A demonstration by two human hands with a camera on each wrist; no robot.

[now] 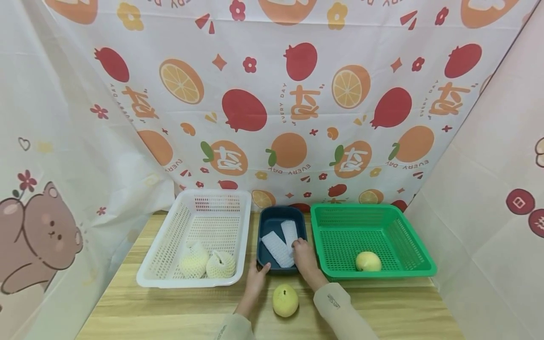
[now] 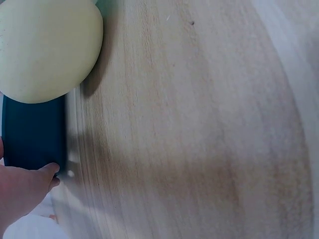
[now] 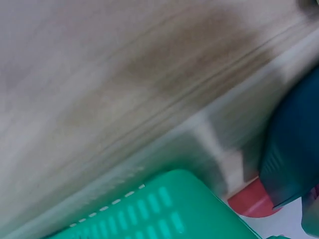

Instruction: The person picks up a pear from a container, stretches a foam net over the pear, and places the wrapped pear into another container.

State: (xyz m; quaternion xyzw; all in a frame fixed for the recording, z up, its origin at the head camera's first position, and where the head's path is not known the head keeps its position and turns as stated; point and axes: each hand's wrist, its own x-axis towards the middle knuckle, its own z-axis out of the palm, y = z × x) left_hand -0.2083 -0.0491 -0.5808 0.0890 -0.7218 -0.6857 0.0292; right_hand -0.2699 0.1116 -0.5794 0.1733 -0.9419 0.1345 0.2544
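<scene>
Head view: your left hand (image 1: 256,277) grips the near left corner of the blue tray (image 1: 281,271); your right hand (image 1: 306,259) bends its fingers at the right foam sleeve (image 1: 289,231), their pinch indeterminable. The left foam sleeve (image 1: 277,248) lies beside it, inside the tray; a yellow fruit (image 1: 285,301) sits in front. Left wrist view: your left hand pinches the tray's edge. Right wrist view: the green basket (image 3: 164,206) stands near the tray.

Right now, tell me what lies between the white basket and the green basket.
In the head view: a dark blue bin holding two foam nets, with the left hand and right hand at it.
</scene>
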